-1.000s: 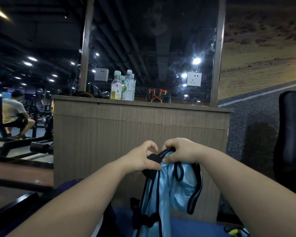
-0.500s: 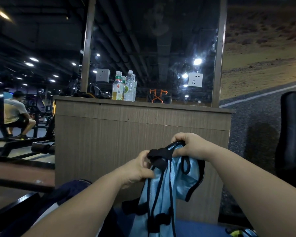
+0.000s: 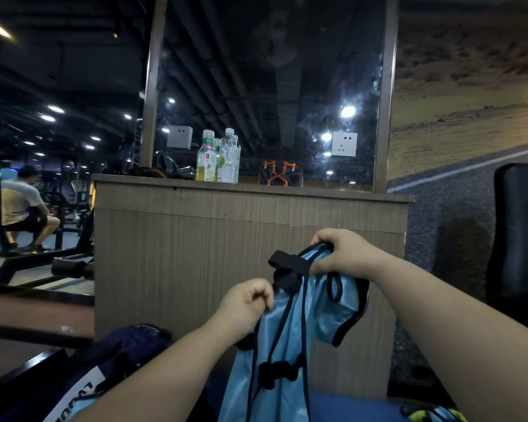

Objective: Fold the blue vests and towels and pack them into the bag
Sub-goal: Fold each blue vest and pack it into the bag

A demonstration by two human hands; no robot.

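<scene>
A light blue vest [image 3: 287, 345] with black trim and black straps hangs in front of me. My right hand [image 3: 339, 254] grips its top edge and holds it up. Lower and to the left, my left hand [image 3: 247, 300] pinches the vest's blue fabric at its left edge. A dark navy bag [image 3: 110, 360] with white lettering lies at the lower left, partly hidden by my left forearm. No towels are in sight.
A wooden counter [image 3: 244, 239] stands right behind the vest, with bottles [image 3: 217, 156] on top and a mirror above. A black chair [image 3: 518, 233] is at the right. A blue surface [image 3: 348, 406] lies below. A person sits on gym equipment at far left.
My right hand has lifted the vest's top higher and to the right. My left hand has slid down from the top strap to the fabric edge below.
</scene>
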